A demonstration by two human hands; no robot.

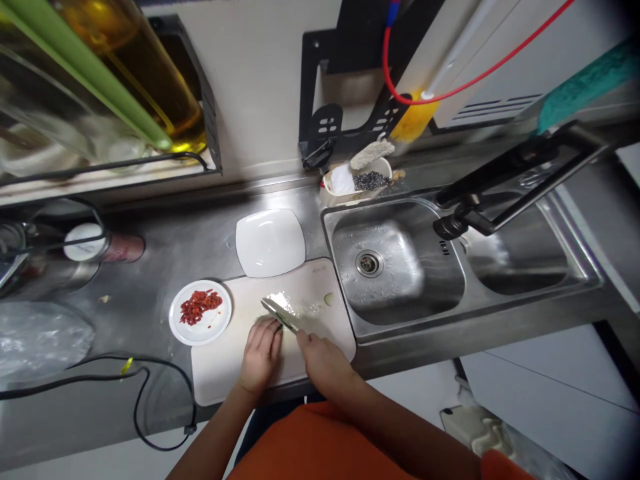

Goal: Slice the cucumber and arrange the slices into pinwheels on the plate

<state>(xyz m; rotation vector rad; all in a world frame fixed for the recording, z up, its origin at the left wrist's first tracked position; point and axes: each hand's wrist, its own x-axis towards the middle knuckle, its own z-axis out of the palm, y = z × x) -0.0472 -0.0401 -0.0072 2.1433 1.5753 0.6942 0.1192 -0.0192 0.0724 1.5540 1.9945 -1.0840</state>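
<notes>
My right hand [325, 360] is wrapped round the handle of a kitchen knife [277, 312], its blade slanting up and left over the white cutting board [235, 370]. Beside the blade, the curled fingers of my left hand [263, 350] press down on a piece of cucumber, mostly hidden under them; only a bit of dark green shows. A pale cucumber end piece [329, 299] lies near the board's right edge. Wet shine covers the board's middle. A round white plate [176, 319] with chopped red pieces [200, 307] overlaps the board's upper left corner.
A square white plate [270, 241] stands behind the board. To the right is a steel double sink [400, 267] with a black faucet [480, 200]. A black cable [145, 400] and a clear plastic bag [43, 340] lie left. An oil bottle [150, 80] stands on the upper-left shelf.
</notes>
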